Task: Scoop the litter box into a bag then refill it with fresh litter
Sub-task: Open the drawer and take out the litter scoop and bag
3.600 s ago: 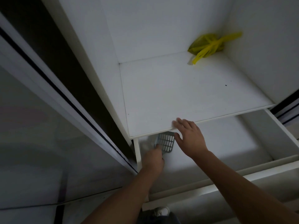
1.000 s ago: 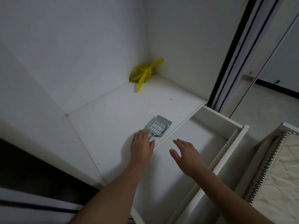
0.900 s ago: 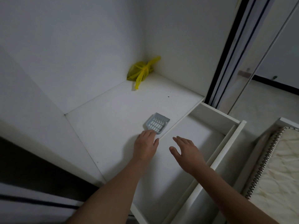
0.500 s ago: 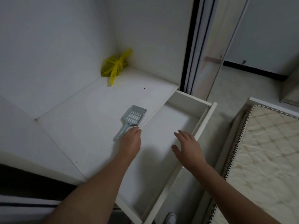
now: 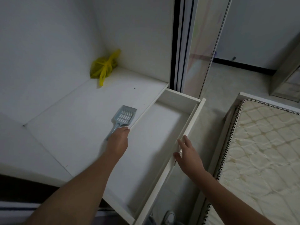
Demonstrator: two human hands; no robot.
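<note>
The little blue scoop (image 5: 124,116) lies flat on the white shelf (image 5: 78,111), very near the shelf's front edge, with its slotted end pointing to the far side. The left hand (image 5: 117,142) is on the scoop's handle, but I cannot tell if the fingers are wrapped round it or only resting on top. The right hand (image 5: 188,153) is spread open with straight fingers, right at the front board of the pulled-out drawer (image 5: 183,127), and it holds nothing. The two hands are well apart.

I think the step now is to pick up the scoop and push the drawer shut. To do it well, the left hand should take a firm hold low on the handle and lift the scoop straight up, so it does not slide off the edge into the drawer. The right hand can push flat on the front board.

There is not much room on the right, because the bed (image 5: 263,151) is close to the drawer. A yellow bag (image 5: 103,66) sits in the far corner of the shelf, well away from the scoop. No litter box is in view
</note>
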